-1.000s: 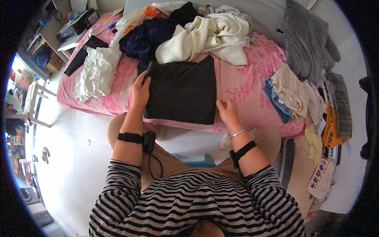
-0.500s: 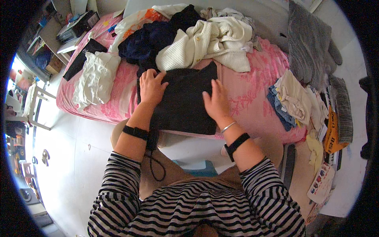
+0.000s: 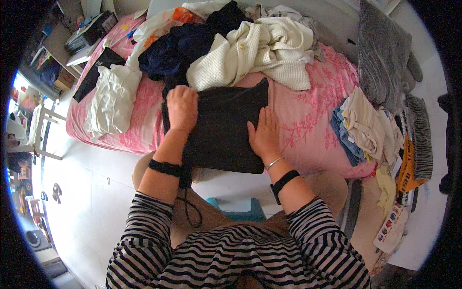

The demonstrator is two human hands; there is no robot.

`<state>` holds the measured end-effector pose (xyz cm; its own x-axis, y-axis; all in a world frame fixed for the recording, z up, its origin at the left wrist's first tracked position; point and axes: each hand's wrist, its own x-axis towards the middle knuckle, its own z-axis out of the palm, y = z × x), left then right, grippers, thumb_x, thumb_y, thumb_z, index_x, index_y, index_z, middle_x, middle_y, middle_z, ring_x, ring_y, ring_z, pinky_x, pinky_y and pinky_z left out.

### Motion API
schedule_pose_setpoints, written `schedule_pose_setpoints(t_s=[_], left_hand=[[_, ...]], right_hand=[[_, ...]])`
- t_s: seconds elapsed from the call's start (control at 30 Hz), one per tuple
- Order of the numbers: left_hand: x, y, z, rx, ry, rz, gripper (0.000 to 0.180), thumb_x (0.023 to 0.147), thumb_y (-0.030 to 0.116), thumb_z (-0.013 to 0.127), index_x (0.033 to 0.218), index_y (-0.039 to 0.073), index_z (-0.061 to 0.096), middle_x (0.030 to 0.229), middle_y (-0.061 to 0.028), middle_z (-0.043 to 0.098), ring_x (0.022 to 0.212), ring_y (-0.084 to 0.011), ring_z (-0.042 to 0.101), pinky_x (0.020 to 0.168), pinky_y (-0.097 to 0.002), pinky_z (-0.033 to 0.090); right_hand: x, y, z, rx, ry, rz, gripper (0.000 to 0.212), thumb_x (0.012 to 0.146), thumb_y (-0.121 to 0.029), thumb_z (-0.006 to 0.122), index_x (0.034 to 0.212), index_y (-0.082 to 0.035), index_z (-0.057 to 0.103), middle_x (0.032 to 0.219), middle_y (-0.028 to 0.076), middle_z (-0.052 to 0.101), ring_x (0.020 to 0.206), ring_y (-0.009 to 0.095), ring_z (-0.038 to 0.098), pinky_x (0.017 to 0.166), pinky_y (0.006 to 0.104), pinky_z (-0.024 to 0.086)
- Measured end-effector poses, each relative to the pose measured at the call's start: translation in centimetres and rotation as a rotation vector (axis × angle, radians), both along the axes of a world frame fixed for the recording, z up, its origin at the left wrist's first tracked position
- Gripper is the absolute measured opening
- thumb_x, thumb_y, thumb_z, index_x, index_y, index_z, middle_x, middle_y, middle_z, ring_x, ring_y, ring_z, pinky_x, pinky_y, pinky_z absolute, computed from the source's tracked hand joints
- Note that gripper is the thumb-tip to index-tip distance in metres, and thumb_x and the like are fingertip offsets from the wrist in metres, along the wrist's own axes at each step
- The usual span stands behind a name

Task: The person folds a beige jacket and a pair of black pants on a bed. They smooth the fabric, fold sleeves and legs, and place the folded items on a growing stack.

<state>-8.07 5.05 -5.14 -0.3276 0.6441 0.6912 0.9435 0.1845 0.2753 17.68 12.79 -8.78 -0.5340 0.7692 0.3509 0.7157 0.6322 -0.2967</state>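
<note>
A folded black garment [image 3: 224,127] lies in front of me at the near edge of the pink bed cover [image 3: 308,120], its near edge hanging slightly over. My left hand [image 3: 182,110] is closed on its upper left part, the fingers curled in and their tips hidden. At the garment's right edge my right hand [image 3: 265,134] lies with fingers stretched out, touching the cloth. Just beyond the garment is a cream waffle-knit cardigan [image 3: 255,50] with gold buttons, heaped beside dark navy clothing [image 3: 175,50].
To the left lie a white garment [image 3: 113,101] and a black folded piece [image 3: 91,82]. Folded beige clothes [image 3: 363,123] and blue denim [image 3: 344,137] are stacked at the right. A grey cushion [image 3: 382,53] stands behind them. A teal stool [image 3: 240,208] shows below the bed's edge.
My left hand's fingers have curled in on the garment's left side. My right hand has slid slightly down its right edge. The view has shifted a little.
</note>
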Motion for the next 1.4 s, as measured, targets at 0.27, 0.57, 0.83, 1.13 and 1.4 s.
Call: schedule_pose_setpoints(t_s=[0.27,0.57,0.83,1.13,1.4], left_hand=[[3.9,2.5,0.1,-0.134,-0.21,-0.243,0.024,0.081,0.012,0.066,0.105,0.009,0.069,0.098,-0.0114,0.061,0.098,-0.0324,0.056,0.085,-0.0425,0.048],[3.7,3.0,-0.8,-0.297,-0.217,-0.115,0.014,0.082,0.015,0.067,0.095,0.011,0.068,0.094,-0.0108,0.058,0.096,-0.0335,0.056,0.085,-0.0432,0.048],[3.5,3.8,-0.8,-0.031,-0.45,-0.017,0.014,0.09,0.019,0.061,0.087,0.005,0.059,0.089,-0.0159,0.06,0.087,-0.038,0.058,0.076,-0.0466,0.048],[3.3,3.8,-0.8,-0.103,-0.341,-0.015,0.017,0.091,0.021,0.059,0.087,0.005,0.054,0.085,-0.0154,0.061,0.085,-0.0371,0.058,0.076,-0.0468,0.046],[2.6,1.9,1.0,-0.014,-0.055,-0.045,0.008,0.084,0.01,0.059,0.091,0.007,0.06,0.092,-0.0119,0.059,0.087,-0.0326,0.058,0.08,-0.0438,0.046]], right_hand=[[-0.4,4.6,2.6,-0.092,0.185,0.012,0.042,0.093,-0.025,0.058,0.121,0.006,0.052,0.117,0.027,0.057,0.11,0.043,0.053,0.095,0.0474,0.044],[-3.8,10.9,4.5,-0.013,0.168,0.078,0.038,0.086,-0.012,0.061,0.122,-0.004,0.053,0.111,0.022,0.061,0.105,0.041,0.056,0.092,0.0475,0.045],[-3.1,12.4,3.1,-0.124,0.11,-0.018,0.023,0.085,-0.012,0.06,0.108,-0.008,0.058,0.093,0.018,0.065,0.088,0.04,0.062,0.078,0.0505,0.049],[-3.7,12.5,3.0,0.126,0.251,0.137,0.036,0.088,-0.026,0.066,0.117,-0.006,0.058,0.106,0.021,0.06,0.104,0.038,0.055,0.089,0.0456,0.045],[-3.0,9.7,3.5,0.069,0.254,-0.005,0.044,0.088,-0.025,0.064,0.119,0.005,0.052,0.115,0.028,0.057,0.11,0.045,0.052,0.096,0.05,0.041]])
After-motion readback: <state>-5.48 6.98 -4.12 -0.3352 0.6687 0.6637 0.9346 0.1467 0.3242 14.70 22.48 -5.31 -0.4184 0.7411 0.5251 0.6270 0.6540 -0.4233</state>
